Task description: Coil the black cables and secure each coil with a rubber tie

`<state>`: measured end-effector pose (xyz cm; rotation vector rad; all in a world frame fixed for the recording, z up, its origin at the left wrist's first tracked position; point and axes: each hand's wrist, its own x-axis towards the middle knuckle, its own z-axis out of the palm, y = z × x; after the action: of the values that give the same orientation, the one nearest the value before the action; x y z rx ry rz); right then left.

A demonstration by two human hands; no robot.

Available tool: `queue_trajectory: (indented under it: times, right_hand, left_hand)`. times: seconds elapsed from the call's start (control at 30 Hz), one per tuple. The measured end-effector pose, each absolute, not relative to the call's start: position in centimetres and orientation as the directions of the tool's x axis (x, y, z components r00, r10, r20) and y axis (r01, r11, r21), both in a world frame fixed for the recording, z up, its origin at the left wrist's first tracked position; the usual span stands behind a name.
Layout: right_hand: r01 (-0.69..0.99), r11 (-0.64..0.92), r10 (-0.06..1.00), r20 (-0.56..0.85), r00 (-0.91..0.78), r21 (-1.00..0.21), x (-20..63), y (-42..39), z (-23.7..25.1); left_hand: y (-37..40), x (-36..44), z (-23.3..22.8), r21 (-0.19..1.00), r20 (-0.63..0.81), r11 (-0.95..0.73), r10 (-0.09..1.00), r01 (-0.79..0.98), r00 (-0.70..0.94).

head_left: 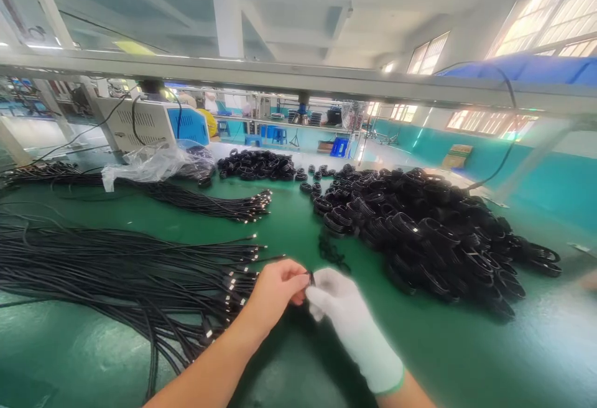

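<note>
Loose straight cables (116, 271) fan across the green bench (289, 221) on the left, plug ends pointing right toward the hands, long axis roughly left-right. Bare left hand (275, 290) and white-gloved right hand (340, 308) meet fingertip to fingertip at centre, both pinching one small black piece (311, 278), likely a tie or cable end, too small to tell; it sits right between them, equally near both. Pile of coiled cables (429, 234) lies up and right, nearer the right hand.
</note>
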<state>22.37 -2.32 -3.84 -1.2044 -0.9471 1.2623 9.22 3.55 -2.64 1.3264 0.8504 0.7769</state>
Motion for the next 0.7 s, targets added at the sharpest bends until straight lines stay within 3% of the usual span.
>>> queue_trajectory:
  times: [0.13, 0.23, 0.3, 0.37, 0.53, 0.7]
  right_hand:
    - [-0.014, -0.129, 0.985, -0.130, 0.117, -0.992, 22.9, -2.5, -3.4]
    - [0.214, -0.185, 0.973, -0.148, 0.175, -0.959, 23.8, -2.8, -3.3]
    - [0.419, -0.200, 0.964, -0.101, 0.245, -0.886, 24.2, -3.0, -3.1]
    - [0.511, -0.198, 0.954, -0.043, 0.298, -0.837, 24.3, -3.1, -2.7]
    - [0.214, -0.200, 0.959, -0.147, 0.244, -0.956, 23.0, -2.8, -1.9]
    - [0.231, -0.202, 0.957, -0.142, 0.254, -0.952, 21.4, -3.1, -1.7]
  left_hand:
    - [4.7, 8.3, -2.4, 0.976, -0.068, 0.139, 0.927, -0.169, 0.368]
    - [5.0, 7.8, -2.2, 0.978, -0.119, 0.181, 0.895, -0.107, 0.429]
    - [4.9, 7.8, -2.1, 0.982, -0.134, 0.179, 0.873, -0.052, 0.469]
    - [4.6, 8.0, -2.1, 0.989, -0.118, 0.144, 0.874, -0.019, 0.472]
    - [3.8, 8.9, -2.7, 0.995, -0.056, 0.014, 0.888, 0.095, 0.456]
    - [3.1, 9.1, -2.9, 0.908, 0.151, -0.275, 0.918, 0.315, 0.366]
